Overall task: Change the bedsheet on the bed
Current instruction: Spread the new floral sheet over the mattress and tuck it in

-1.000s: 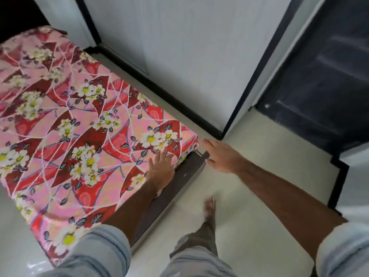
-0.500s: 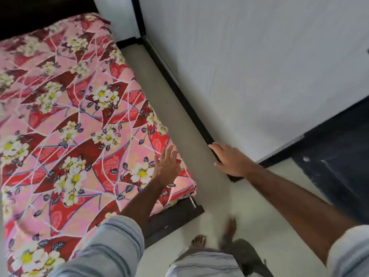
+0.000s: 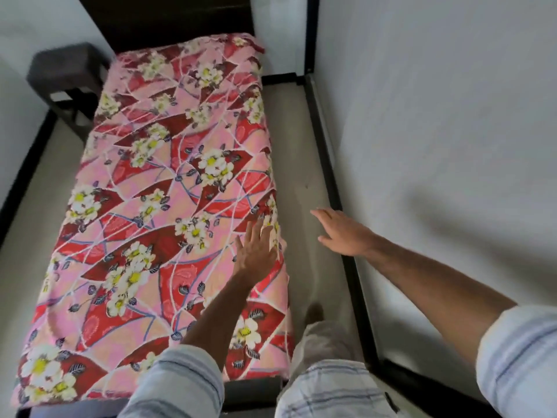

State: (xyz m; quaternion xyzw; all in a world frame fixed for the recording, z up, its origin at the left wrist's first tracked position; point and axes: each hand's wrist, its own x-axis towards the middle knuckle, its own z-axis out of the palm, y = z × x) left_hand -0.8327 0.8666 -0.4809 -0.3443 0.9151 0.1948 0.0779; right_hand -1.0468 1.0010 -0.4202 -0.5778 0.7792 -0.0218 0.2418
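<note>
A pink and red floral bedsheet (image 3: 168, 206) covers the narrow mattress, which runs away from me to a dark headboard (image 3: 168, 22). My left hand (image 3: 256, 248) lies flat with straight fingers on the sheet near the bed's right edge. My right hand (image 3: 343, 233) hovers with fingers extended over the floor strip between the bed and the white wall, holding nothing. The dark bed frame (image 3: 253, 393) shows at the near end below the sheet.
A dark bedside table (image 3: 66, 73) stands at the far left beside the bed. A white wall (image 3: 437, 146) with black skirting (image 3: 331, 182) borders the narrow beige floor strip (image 3: 298, 164) on the right. My leg and foot (image 3: 316, 315) stand in that strip.
I have walked from the foot corner into the gap along the bed's right side and turned toward the headboard. My left hand slid up the sheet's right edge; my right hand left the frame corner.
</note>
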